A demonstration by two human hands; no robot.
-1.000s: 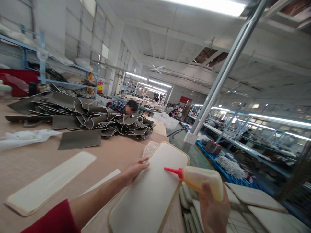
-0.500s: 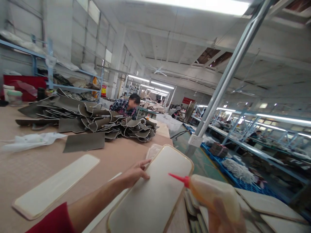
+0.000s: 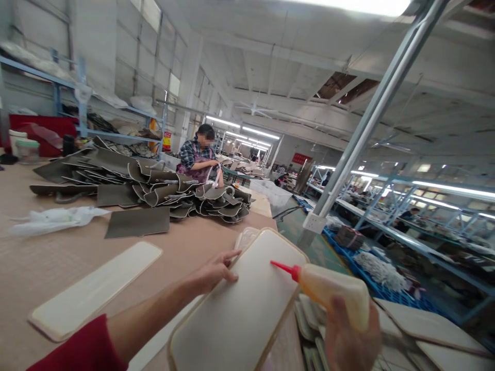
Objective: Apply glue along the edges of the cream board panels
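Note:
A cream oblong panel (image 3: 247, 304) with a tan edge lies slanted on the brown table (image 3: 46, 263). My left hand (image 3: 214, 270) rests on its left edge, fingers stretched out flat. My right hand (image 3: 350, 337) grips a soft glue bottle (image 3: 334, 293) with a red nozzle. The nozzle tip hovers over the panel's right side near its far end.
A second cream panel (image 3: 95, 288) lies to the left. A pile of grey curled pieces (image 3: 154, 188) and a white plastic bag (image 3: 54, 216) sit farther back. A person in a plaid shirt (image 3: 197, 154) works behind the pile. Stacked panels (image 3: 425, 330) lie right, beside a steel post (image 3: 367, 123).
The view has tilted slightly; the person behind the pile has stood up higher. My hands, panel and bottle keep nearly the same places.

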